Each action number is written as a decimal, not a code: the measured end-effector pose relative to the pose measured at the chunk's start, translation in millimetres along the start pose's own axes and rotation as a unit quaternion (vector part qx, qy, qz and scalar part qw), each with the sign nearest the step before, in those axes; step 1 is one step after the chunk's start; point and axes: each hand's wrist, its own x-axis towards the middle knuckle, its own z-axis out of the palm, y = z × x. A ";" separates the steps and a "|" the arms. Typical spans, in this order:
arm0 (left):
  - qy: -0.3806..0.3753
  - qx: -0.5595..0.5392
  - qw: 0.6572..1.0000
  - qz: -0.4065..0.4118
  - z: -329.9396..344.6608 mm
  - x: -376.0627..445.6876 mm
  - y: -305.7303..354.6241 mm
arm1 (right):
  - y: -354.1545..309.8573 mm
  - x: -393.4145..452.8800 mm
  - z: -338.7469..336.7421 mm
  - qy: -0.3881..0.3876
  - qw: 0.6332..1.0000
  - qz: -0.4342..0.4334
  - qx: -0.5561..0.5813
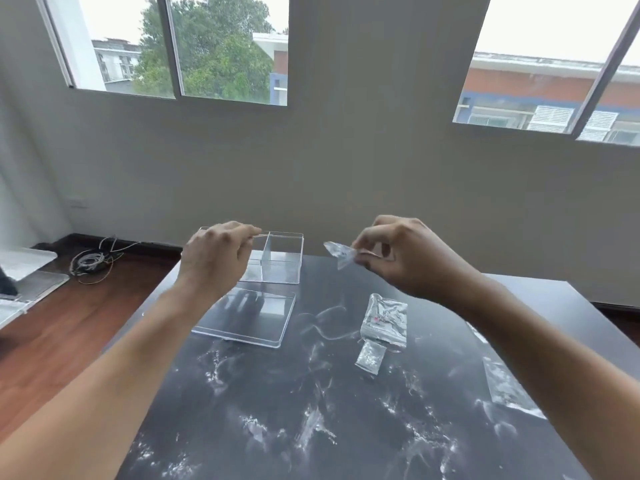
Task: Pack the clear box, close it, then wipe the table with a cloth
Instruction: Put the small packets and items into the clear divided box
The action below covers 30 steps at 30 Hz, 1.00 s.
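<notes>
Clear box (277, 259) open at table (346, 410) far edge — left hand (214, 258) grip pinching its rim. Right hand (408, 258) grip closed on small packet (337, 252), raised beside box.

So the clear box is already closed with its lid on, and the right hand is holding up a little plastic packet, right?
Not quite. The head view shows the clear box open, its lid lying flat on the table in front of it. The right hand does hold a little plastic packet.
</notes>
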 end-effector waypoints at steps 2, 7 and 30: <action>-0.060 -0.001 0.998 0.001 10.6 -2.6 -4.0 | -1.8 32.3 19.2 0.023 1.000 -0.021 0.004; -0.152 0.046 0.987 -0.010 19.9 -5.9 -4.9 | -4.7 93.9 78.7 0.034 0.997 -0.064 -0.021; -0.012 0.040 0.999 -0.001 18.2 -0.7 -12.6 | -2.3 109.9 102.8 -0.152 0.988 -0.010 0.024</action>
